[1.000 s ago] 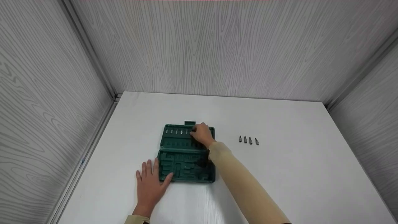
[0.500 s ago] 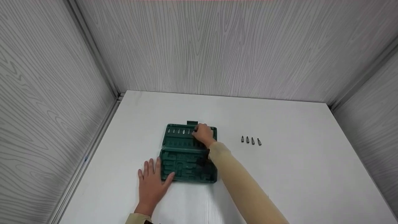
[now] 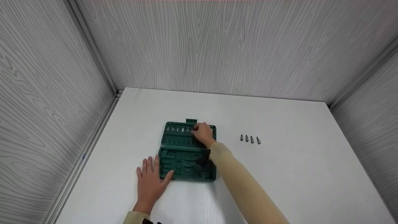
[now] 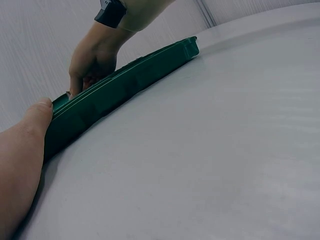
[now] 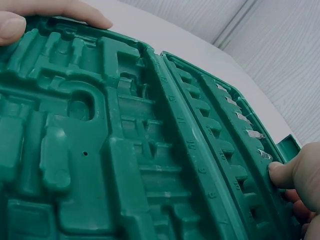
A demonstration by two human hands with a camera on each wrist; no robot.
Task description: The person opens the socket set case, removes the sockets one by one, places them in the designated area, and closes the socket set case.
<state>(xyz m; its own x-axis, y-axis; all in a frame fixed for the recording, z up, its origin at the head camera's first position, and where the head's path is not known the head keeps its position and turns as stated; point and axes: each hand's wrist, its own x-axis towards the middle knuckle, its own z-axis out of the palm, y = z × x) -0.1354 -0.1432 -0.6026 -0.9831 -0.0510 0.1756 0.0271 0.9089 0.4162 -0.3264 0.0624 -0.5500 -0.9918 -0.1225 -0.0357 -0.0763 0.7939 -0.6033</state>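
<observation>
A green bit case (image 3: 187,179) lies unfolded on the white table, its moulded lower tray toward me and its lid at the back. My left hand (image 3: 150,183) rests spread beside the near left corner, thumb on the case's front edge, as the left wrist view also shows. My right hand (image 3: 203,133) reaches over the lid with bent fingers. In the right wrist view its thumb (image 5: 282,174) presses at the upper row of slots, right beside the last of several silver screwdriver bits (image 5: 255,134). Whatever lies under the right fingertips is hidden, and I cannot tell if they pinch a bit.
Several dark bits (image 3: 247,138) stand in a short row on the table (image 3: 292,161), right of the case. The case's latch (image 3: 191,120) sticks out at the back. Grey wood-grain panels (image 3: 199,46) enclose the table at the back and both sides.
The head view shifts slightly. My right hand stays at the same spot on the lid's upper row, and the left hand keeps its place on the case.
</observation>
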